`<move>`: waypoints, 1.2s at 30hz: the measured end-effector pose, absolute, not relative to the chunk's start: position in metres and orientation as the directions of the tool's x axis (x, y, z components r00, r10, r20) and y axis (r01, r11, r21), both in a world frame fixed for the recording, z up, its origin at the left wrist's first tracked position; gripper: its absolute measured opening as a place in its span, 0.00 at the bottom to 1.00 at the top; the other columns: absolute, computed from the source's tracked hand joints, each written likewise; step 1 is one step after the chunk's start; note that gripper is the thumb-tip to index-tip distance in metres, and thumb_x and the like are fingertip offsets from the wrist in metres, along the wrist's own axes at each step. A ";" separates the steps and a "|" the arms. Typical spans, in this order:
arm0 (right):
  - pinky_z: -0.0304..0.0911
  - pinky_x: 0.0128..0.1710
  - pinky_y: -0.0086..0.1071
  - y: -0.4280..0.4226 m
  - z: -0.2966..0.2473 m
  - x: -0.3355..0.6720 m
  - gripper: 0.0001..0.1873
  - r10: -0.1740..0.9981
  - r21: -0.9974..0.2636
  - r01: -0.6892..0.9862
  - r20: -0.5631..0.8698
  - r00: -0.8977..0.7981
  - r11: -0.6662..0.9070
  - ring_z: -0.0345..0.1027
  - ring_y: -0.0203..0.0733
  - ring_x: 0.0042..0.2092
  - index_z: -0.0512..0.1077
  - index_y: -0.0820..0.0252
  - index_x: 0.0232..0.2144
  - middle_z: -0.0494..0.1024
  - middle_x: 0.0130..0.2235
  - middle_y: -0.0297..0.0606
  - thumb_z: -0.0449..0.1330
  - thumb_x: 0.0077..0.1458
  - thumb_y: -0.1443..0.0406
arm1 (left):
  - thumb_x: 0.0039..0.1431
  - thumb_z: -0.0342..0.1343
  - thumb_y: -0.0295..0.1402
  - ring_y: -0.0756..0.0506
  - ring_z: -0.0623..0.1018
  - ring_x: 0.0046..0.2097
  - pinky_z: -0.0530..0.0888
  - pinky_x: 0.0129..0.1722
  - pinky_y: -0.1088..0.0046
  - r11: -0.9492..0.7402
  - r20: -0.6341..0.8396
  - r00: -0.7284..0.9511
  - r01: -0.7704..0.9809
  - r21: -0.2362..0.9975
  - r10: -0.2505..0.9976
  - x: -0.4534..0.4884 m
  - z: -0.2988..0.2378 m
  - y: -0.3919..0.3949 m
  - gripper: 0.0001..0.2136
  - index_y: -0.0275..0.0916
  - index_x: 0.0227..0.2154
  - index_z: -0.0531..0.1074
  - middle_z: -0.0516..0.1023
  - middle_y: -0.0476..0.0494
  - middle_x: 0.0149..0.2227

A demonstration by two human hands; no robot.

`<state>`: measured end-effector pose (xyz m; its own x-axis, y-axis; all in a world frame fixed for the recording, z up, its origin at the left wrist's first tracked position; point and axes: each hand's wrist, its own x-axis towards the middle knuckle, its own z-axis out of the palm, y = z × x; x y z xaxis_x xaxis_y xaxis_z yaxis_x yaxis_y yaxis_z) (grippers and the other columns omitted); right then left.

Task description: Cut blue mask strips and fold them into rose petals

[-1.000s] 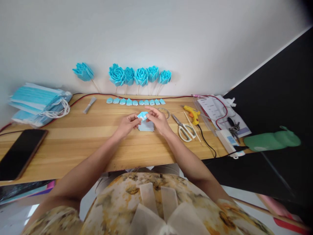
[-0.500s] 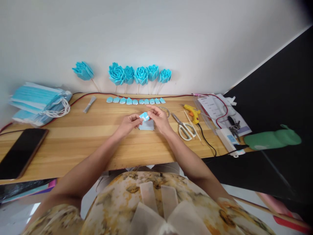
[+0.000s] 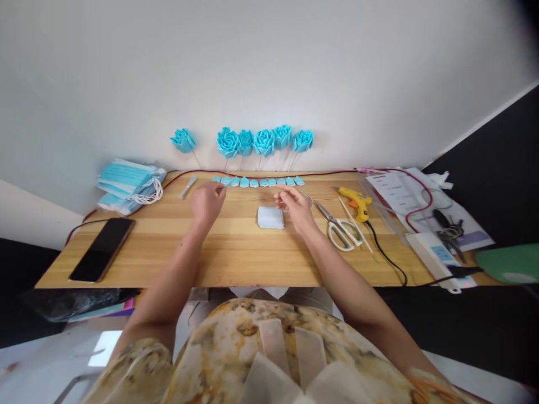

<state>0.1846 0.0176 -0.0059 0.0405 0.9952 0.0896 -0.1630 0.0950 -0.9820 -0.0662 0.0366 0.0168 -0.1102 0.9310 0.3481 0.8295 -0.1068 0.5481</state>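
Observation:
My left hand (image 3: 206, 203) is closed in a pinch on a small blue folded petal piece (image 3: 226, 183), at the left end of a row of blue folded petals (image 3: 261, 182) near the table's back edge. My right hand (image 3: 296, 206) hovers with its fingers curled just right of a stack of pale blue fabric squares (image 3: 270, 217); I see nothing in it. Behind that hand lies a clear tape ring (image 3: 309, 197). Several finished blue fabric roses (image 3: 263, 140) on sticks lean against the wall.
The wooden table (image 3: 236, 258) carries white-handled scissors (image 3: 342, 229), a yellow glue gun (image 3: 356, 201), a power strip (image 3: 435, 253) with cables, papers and keys (image 3: 450, 227) at right. At left lie blue face masks (image 3: 128, 182), a black phone (image 3: 102, 248) and wire strips (image 3: 188, 186).
My hands have parted. The left carried the folded blue piece up and left to the petal row; the right stayed by the fabric stack. The camera view pulled back.

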 end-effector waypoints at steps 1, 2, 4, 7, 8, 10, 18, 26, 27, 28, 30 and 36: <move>0.69 0.33 0.30 0.018 -0.006 0.185 0.20 0.995 -0.981 -0.168 0.089 0.039 0.095 0.70 0.35 0.35 0.77 0.55 0.43 0.79 0.36 0.36 0.66 0.49 0.54 | 0.60 0.49 0.31 0.39 0.77 0.42 0.68 0.40 0.66 -0.066 0.357 -0.080 0.923 0.378 0.930 -0.077 0.018 0.038 0.11 0.36 0.32 0.77 0.80 0.36 0.37; 0.69 0.33 0.30 0.018 -0.005 0.185 0.20 0.995 -0.981 -0.172 0.088 0.038 0.094 0.70 0.35 0.34 0.77 0.55 0.43 0.79 0.35 0.35 0.66 0.49 0.54 | 0.61 0.47 0.31 0.37 0.77 0.44 0.68 0.39 0.65 -0.019 0.337 -0.063 0.972 0.235 0.939 -0.087 0.017 0.039 0.13 0.36 0.33 0.77 0.80 0.34 0.38; 0.69 0.33 0.30 0.018 -0.005 0.185 0.20 0.995 -0.981 -0.174 0.086 0.041 0.092 0.70 0.35 0.33 0.77 0.56 0.42 0.79 0.34 0.35 0.67 0.48 0.53 | 0.63 0.44 0.29 0.35 0.77 0.44 0.68 0.38 0.64 0.007 0.229 -0.014 1.000 0.029 0.973 -0.102 0.012 0.038 0.15 0.33 0.34 0.78 0.80 0.30 0.39; 0.69 0.32 0.29 0.019 -0.005 0.185 0.20 0.995 -0.982 -0.166 0.080 0.054 0.088 0.69 0.34 0.32 0.77 0.57 0.41 0.79 0.34 0.35 0.66 0.48 0.53 | 0.64 0.45 0.31 0.36 0.78 0.45 0.69 0.39 0.64 -0.074 0.111 0.079 0.996 -0.044 0.991 -0.115 0.000 0.033 0.16 0.33 0.36 0.79 0.80 0.30 0.39; 0.69 0.32 0.29 0.019 -0.005 0.186 0.19 0.995 -0.982 -0.166 0.082 0.062 0.091 0.69 0.34 0.32 0.77 0.57 0.41 0.79 0.33 0.34 0.66 0.49 0.54 | 0.65 0.45 0.32 0.36 0.77 0.45 0.69 0.40 0.64 -0.090 0.102 0.094 0.995 -0.039 0.990 -0.118 -0.003 0.031 0.16 0.34 0.38 0.80 0.80 0.31 0.40; 0.68 0.31 0.28 0.021 -0.007 0.186 0.19 0.994 -0.980 -0.176 0.083 0.076 0.095 0.69 0.33 0.31 0.77 0.57 0.41 0.79 0.33 0.34 0.66 0.48 0.55 | 0.66 0.45 0.34 0.36 0.77 0.48 0.70 0.44 0.64 -0.110 0.124 0.111 0.994 -0.013 0.986 -0.123 -0.007 0.028 0.17 0.35 0.42 0.80 0.80 0.32 0.43; 0.67 0.30 0.27 0.024 -0.012 0.187 0.18 0.995 -0.983 -0.167 0.065 0.077 0.078 0.68 0.32 0.30 0.77 0.57 0.40 0.78 0.32 0.34 0.66 0.48 0.55 | 0.62 0.49 0.32 0.36 0.75 0.51 0.70 0.52 0.61 -0.237 0.229 0.187 0.948 0.214 0.955 -0.128 -0.020 0.041 0.15 0.35 0.43 0.79 0.80 0.33 0.47; 0.66 0.29 0.28 0.023 -0.010 0.188 0.17 0.994 -0.985 -0.163 0.047 0.094 0.062 0.68 0.32 0.29 0.77 0.59 0.40 0.78 0.30 0.33 0.65 0.49 0.57 | 0.61 0.50 0.31 0.35 0.76 0.50 0.71 0.49 0.61 -0.179 0.242 0.126 0.960 0.214 0.962 -0.125 -0.022 0.067 0.14 0.35 0.41 0.79 0.80 0.32 0.45; 0.66 0.29 0.28 0.023 -0.010 0.188 0.17 0.994 -0.985 -0.162 0.047 0.096 0.062 0.68 0.32 0.29 0.77 0.59 0.40 0.78 0.30 0.33 0.65 0.49 0.57 | 0.61 0.50 0.31 0.35 0.76 0.49 0.71 0.48 0.61 -0.176 0.244 0.122 0.961 0.213 0.962 -0.124 -0.022 0.069 0.14 0.35 0.40 0.80 0.80 0.32 0.45; 0.66 0.29 0.28 0.022 -0.010 0.187 0.17 0.994 -0.985 -0.161 0.047 0.095 0.062 0.68 0.32 0.29 0.77 0.59 0.40 0.78 0.30 0.33 0.65 0.49 0.57 | 0.61 0.50 0.31 0.35 0.76 0.49 0.71 0.48 0.61 -0.175 0.247 0.120 0.961 0.212 0.961 -0.124 -0.022 0.069 0.14 0.35 0.40 0.80 0.80 0.31 0.44; 0.66 0.29 0.28 0.022 -0.009 0.187 0.17 0.994 -0.986 -0.157 0.047 0.094 0.061 0.68 0.32 0.29 0.77 0.59 0.40 0.78 0.30 0.33 0.65 0.49 0.56 | 0.61 0.49 0.31 0.35 0.76 0.49 0.71 0.48 0.60 -0.178 0.254 0.122 0.961 0.212 0.959 -0.124 -0.022 0.070 0.14 0.34 0.40 0.79 0.80 0.31 0.44; 0.65 0.29 0.27 0.020 -0.005 0.187 0.19 0.997 -0.988 -0.151 0.016 0.079 0.028 0.66 0.31 0.27 0.77 0.58 0.40 0.77 0.29 0.31 0.66 0.47 0.54 | 0.61 0.49 0.31 0.35 0.76 0.50 0.70 0.51 0.60 -0.194 0.272 0.129 0.954 0.229 0.954 -0.125 -0.026 0.072 0.14 0.35 0.40 0.79 0.80 0.32 0.45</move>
